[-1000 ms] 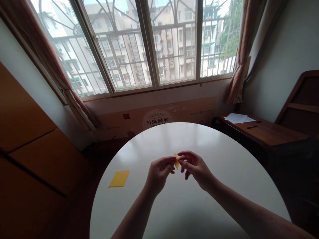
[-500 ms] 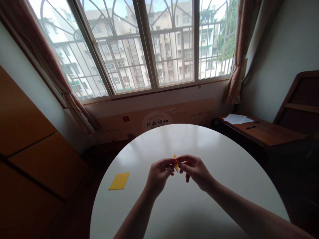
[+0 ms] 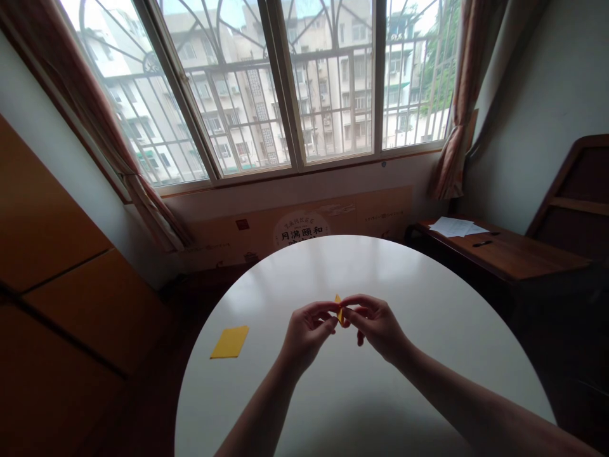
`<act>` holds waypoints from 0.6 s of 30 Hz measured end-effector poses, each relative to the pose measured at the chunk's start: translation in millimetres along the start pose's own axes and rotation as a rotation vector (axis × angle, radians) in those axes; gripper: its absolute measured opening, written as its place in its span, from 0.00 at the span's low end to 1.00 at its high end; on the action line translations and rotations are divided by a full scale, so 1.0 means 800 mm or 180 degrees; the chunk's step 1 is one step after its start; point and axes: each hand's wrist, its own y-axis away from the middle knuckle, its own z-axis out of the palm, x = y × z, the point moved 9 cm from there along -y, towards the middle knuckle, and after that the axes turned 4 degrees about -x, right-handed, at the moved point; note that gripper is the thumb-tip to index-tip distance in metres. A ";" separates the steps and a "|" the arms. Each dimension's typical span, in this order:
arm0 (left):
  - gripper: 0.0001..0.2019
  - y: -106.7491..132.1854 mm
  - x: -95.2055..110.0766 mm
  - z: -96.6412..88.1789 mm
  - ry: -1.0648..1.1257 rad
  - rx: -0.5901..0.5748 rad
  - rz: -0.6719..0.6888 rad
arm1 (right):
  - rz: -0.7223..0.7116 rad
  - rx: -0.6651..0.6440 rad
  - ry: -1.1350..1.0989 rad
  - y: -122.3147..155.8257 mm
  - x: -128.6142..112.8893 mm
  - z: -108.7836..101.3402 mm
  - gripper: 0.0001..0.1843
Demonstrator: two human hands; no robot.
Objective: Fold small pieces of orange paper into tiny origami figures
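Observation:
A small piece of folded yellow paper [image 3: 339,313] is held up on edge between my two hands, above the white round table [image 3: 380,393]. My left hand [image 3: 309,327] pinches it from the left with thumb and forefinger. From the right, my right hand [image 3: 373,320] grips it between thumb and fingertips. The fingers cover much of the paper, so its exact folds cannot be made out. To the left of my hands, a flat yellow square of paper [image 3: 229,342] lies on the tabletop.
Beyond the table is a barred window [image 3: 328,95] with tied curtains [image 3: 454,146]. At the right stands a low wooden bench [image 3: 523,254] bearing white paper sheets [image 3: 454,226] and a small dark object [image 3: 482,244]. An orange-brown cabinet [image 3: 52,254] is on the left.
My left thumb has shifted up and right, closer against the folded paper, which looks narrower and slightly turned. The whole view has moved a little; the square lies where it was.

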 end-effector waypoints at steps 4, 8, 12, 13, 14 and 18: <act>0.11 -0.001 -0.004 0.000 0.0032 -0.0003 -0.0039 | -0.0092 0.0021 0.0157 0.001 0.000 0.000 0.17; 0.11 -0.001 -0.009 0.000 0.0163 -0.0017 -0.0087 | -0.0102 0.0021 0.0268 0.002 0.001 0.000 0.16; 0.10 -0.001 -0.010 -0.002 0.0148 0.0045 -0.0102 | -0.0173 -0.0004 0.0320 0.002 -0.004 0.000 0.14; 0.10 -0.001 -0.010 -0.002 0.0123 0.0068 -0.0105 | -0.0195 -0.0020 0.0318 0.002 -0.005 0.001 0.13; 0.10 -0.001 -0.010 -0.003 0.0105 0.0092 -0.0105 | -0.0213 -0.0033 0.0315 0.002 -0.006 0.002 0.13; 0.09 -0.002 -0.010 -0.003 0.0132 0.0182 -0.0072 | -0.0249 -0.0026 0.0295 0.002 -0.006 0.004 0.11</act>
